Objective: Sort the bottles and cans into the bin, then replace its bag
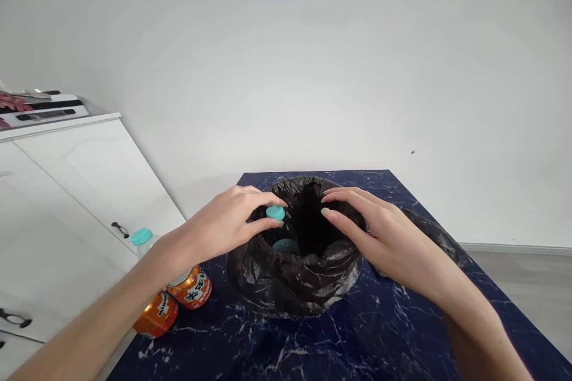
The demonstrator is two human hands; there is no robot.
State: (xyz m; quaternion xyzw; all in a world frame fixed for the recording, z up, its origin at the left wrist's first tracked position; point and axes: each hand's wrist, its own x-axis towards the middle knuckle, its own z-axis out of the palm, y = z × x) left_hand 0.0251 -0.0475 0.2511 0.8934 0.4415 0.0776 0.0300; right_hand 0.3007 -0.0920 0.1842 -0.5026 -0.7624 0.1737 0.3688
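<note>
A black plastic bag (290, 277) stands open on a dark blue marbled table (366, 333). My left hand (227, 223) pinches a teal bottle cap (275, 212) over the bag's left rim. A second teal shape (286, 245) shows inside the bag below it. My right hand (379, 229) rests on the bag's right rim, fingers stretched out and curled over the opening. An orange-labelled bottle (190, 286) with a teal cap (141, 236) stands at the table's left edge, partly behind my left forearm.
A second orange bottle (156, 314) lies beside the first. White cabinets (75, 190) with dark handles stand to the left, with flat items on top. A white wall is behind the table, and grey floor shows at the right.
</note>
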